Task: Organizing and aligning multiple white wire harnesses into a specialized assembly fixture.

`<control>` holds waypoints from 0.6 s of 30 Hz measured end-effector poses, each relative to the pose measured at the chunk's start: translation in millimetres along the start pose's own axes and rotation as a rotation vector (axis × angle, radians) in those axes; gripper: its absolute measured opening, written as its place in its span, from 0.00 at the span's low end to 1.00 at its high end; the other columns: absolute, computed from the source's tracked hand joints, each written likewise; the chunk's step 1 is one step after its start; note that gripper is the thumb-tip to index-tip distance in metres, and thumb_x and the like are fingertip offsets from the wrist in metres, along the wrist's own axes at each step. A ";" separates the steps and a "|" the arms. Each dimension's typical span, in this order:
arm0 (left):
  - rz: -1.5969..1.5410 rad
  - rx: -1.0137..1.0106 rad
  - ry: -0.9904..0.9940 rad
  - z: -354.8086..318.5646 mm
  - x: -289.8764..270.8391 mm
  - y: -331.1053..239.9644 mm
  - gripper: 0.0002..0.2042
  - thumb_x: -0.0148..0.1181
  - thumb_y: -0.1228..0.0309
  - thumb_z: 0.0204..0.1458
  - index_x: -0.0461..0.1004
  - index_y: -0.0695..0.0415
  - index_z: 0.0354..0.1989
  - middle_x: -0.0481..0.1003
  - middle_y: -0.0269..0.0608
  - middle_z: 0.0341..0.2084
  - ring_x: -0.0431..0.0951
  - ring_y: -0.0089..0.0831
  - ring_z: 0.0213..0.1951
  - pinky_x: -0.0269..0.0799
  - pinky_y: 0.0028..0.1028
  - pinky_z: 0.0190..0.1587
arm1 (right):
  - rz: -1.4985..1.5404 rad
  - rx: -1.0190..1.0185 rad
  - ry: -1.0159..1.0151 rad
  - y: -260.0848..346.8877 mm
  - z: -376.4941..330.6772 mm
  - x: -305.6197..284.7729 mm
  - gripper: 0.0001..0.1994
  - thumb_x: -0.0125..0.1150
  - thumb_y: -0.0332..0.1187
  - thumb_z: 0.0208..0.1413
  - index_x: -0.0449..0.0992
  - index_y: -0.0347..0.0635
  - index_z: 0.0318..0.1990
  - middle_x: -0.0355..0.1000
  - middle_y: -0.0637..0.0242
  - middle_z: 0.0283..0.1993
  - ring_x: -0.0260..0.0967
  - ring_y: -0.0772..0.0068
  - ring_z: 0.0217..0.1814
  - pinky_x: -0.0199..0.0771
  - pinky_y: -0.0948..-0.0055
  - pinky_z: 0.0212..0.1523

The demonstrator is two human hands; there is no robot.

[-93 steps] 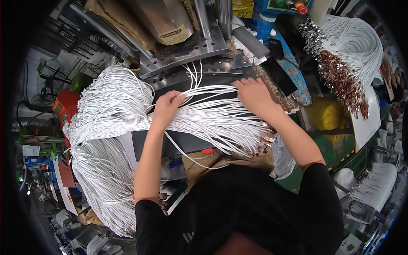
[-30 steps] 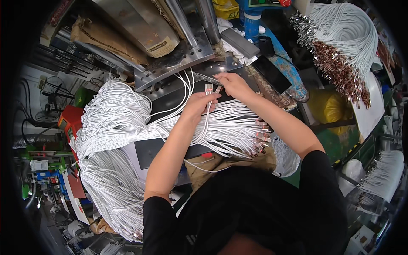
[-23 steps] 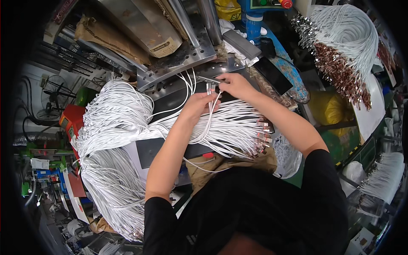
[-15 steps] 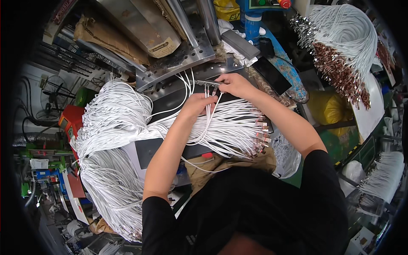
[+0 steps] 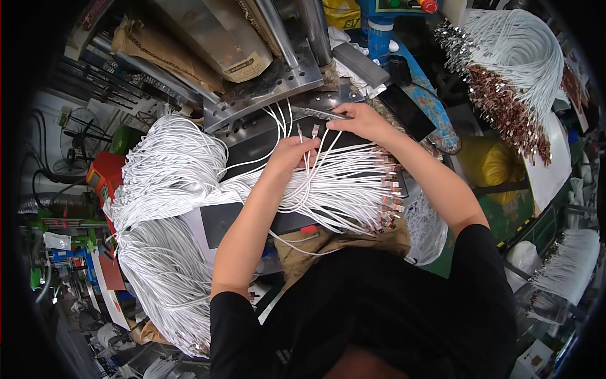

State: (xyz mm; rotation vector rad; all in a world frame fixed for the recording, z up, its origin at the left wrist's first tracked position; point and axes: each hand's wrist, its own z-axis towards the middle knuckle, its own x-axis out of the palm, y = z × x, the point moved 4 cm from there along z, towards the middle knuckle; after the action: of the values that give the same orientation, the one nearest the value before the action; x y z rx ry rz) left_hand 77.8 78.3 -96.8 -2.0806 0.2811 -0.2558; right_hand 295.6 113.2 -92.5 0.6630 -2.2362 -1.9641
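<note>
My left hand (image 5: 293, 153) is closed round a few white cables (image 5: 308, 169). The cables' metal connectors (image 5: 315, 131) stick up past its thumb and fingers. To the right, my right hand (image 5: 361, 122) pinches the end of a slim metal strip (image 5: 320, 114), which reaches left above the connectors. More white cable runs up to the right fingertips; whether they grip it I cannot tell. Beneath both hands lies a fanned bundle of white cables (image 5: 344, 174), its connectors (image 5: 388, 205) pointing right.
A perforated steel press plate (image 5: 278, 95) with upright posts stands just beyond my hands. Large coils of white cable (image 5: 173, 158) lie on the left. Past my right hand are a black phone (image 5: 407, 114) and a grey block (image 5: 361, 65). More cables (image 5: 517, 57) are piled far right.
My right hand has moved slightly up and right with the metal strip. The connectors above my left hand now stand apart from the strip; my left hand has barely shifted.
</note>
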 end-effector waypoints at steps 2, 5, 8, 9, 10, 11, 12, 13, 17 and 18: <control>0.047 -0.008 0.028 2.3 -0.7 1.8 0.12 0.67 0.60 0.57 0.80 0.58 0.38 0.77 0.30 0.26 0.76 0.21 0.26 0.72 0.22 0.32 | 0.048 -0.011 0.027 -1.1 -0.9 1.5 0.20 0.72 0.36 0.55 0.78 0.33 0.51 0.80 0.63 0.38 0.74 0.80 0.38 0.73 0.76 0.41; 0.073 -0.028 0.043 -0.5 4.1 -3.1 0.13 0.68 0.62 0.56 0.80 0.60 0.38 0.77 0.32 0.25 0.77 0.24 0.26 0.76 0.24 0.35 | -0.046 -0.142 0.047 0.0 -8.0 5.6 0.25 0.75 0.44 0.51 0.79 0.34 0.50 0.80 0.61 0.36 0.76 0.75 0.35 0.73 0.75 0.39; 0.019 -0.021 -0.011 -8.3 11.5 -9.8 0.12 0.66 0.62 0.57 0.80 0.60 0.37 0.76 0.31 0.24 0.77 0.23 0.25 0.74 0.22 0.33 | -0.032 -0.164 0.033 -1.1 -8.8 4.1 0.25 0.76 0.44 0.50 0.80 0.35 0.50 0.80 0.61 0.36 0.76 0.75 0.35 0.73 0.75 0.39; -0.007 -0.017 -0.040 -9.5 11.9 -12.0 0.12 0.65 0.63 0.58 0.80 0.61 0.37 0.76 0.31 0.24 0.77 0.22 0.25 0.73 0.22 0.32 | -0.025 -0.177 0.026 -0.7 -8.5 3.1 0.25 0.76 0.44 0.50 0.80 0.36 0.50 0.80 0.62 0.36 0.76 0.76 0.35 0.73 0.75 0.39; -0.009 -0.017 -0.043 -9.3 9.1 -10.0 0.12 0.65 0.63 0.58 0.80 0.61 0.37 0.76 0.31 0.24 0.77 0.22 0.25 0.73 0.22 0.32 | -0.025 -0.177 0.030 6.5 -9.6 2.7 0.25 0.76 0.44 0.50 0.80 0.36 0.50 0.80 0.62 0.36 0.76 0.76 0.35 0.73 0.75 0.39; -0.047 -0.011 -0.075 -8.2 3.4 -7.1 0.12 0.64 0.63 0.59 0.81 0.61 0.37 0.75 0.29 0.24 0.76 0.21 0.25 0.72 0.21 0.31 | -0.047 -0.097 0.008 11.4 -10.0 -1.8 0.23 0.75 0.41 0.51 0.79 0.35 0.50 0.80 0.63 0.37 0.75 0.78 0.36 0.73 0.76 0.39; -0.085 -0.004 -0.108 -7.2 -2.7 -4.2 0.12 0.63 0.63 0.60 0.81 0.60 0.37 0.75 0.28 0.24 0.75 0.20 0.25 0.70 0.19 0.30 | -0.069 -0.016 -0.014 17.5 -11.1 -6.4 0.21 0.75 0.38 0.52 0.79 0.34 0.50 0.80 0.64 0.37 0.74 0.79 0.37 0.72 0.77 0.40; -0.121 0.002 -0.139 -7.2 -6.5 -3.8 0.12 0.62 0.63 0.61 0.81 0.60 0.37 0.74 0.27 0.23 0.74 0.18 0.25 0.69 0.18 0.29 | -0.090 0.064 -0.039 18.7 -12.6 -10.1 0.20 0.74 0.35 0.53 0.78 0.34 0.50 0.80 0.65 0.38 0.74 0.81 0.38 0.72 0.78 0.40; -0.043 -0.085 0.055 -2.5 -8.3 -5.1 0.12 0.59 0.64 0.63 0.81 0.62 0.40 0.72 0.26 0.22 0.72 0.18 0.24 0.68 0.18 0.29 | -0.016 0.006 0.055 5.2 -9.9 -4.4 0.19 0.74 0.34 0.53 0.78 0.33 0.49 0.80 0.65 0.38 0.73 0.82 0.38 0.72 0.78 0.41; -0.044 -0.085 0.056 -2.1 -7.9 -5.5 0.12 0.59 0.64 0.63 0.81 0.62 0.40 0.72 0.26 0.22 0.72 0.18 0.24 0.68 0.18 0.29 | -0.017 0.008 0.055 3.8 -10.2 -4.3 0.19 0.74 0.34 0.53 0.78 0.33 0.49 0.80 0.65 0.38 0.73 0.82 0.38 0.72 0.78 0.41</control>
State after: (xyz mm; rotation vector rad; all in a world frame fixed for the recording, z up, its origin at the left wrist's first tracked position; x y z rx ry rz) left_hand 70.2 81.7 -91.6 -2.1683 0.2843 -0.3349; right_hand 302.1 105.8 -86.2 0.7306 -2.2146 -1.9217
